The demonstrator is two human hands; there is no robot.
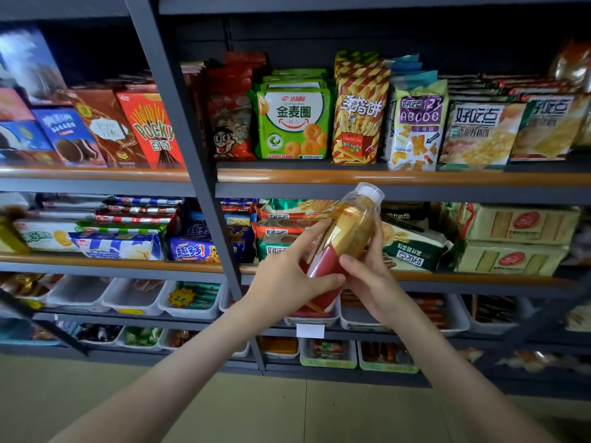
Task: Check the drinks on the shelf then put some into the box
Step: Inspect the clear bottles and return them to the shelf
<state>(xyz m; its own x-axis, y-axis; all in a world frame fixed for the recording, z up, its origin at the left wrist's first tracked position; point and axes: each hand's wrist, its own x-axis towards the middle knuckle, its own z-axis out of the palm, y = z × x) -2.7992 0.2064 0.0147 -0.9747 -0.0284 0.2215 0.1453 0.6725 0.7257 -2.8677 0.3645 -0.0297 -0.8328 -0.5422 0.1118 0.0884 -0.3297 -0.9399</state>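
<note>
Before the snack shelf (319, 175), at chest height: one bottle (347, 231) held in both hands, tilted, cap (371, 190) up and to the right. It is clear of the shelving and resting on nothing.

Left hand (287, 276) wraps the lower red part of the bottle, thumb across the front, forefinger laid up along the label (332, 241). Right hand (371, 279) grips from the other side, thumb on the red band, fingers behind. The box is not in view.

Handling, as a judgement:
- Clear plastic, full of golden-brown drink almost to the neck, so moderately heavy for its size.
- Walls probably give a little under a squeeze. Not fragile.
- The glossy label sleeve may be slick. The straight mid-body is the best hold, with one hand under the base if lowering it into a box.
- Avoid carrying it by the white cap.

Writing:
- The bottle label is red and gold. Its lettering is partly under the fingers and too blurred to read.
- Red box (153, 129), upper shelf: "Pocky".
- Green pack (292, 119): "金麦圈".
- Pale pack (415, 129): "ABCDE", with "好吃点" above.
- Blue pack (192, 249), middle shelf: "趣多多".
- Yellow star tag (181, 297) on a lower bin: "2元".
</note>
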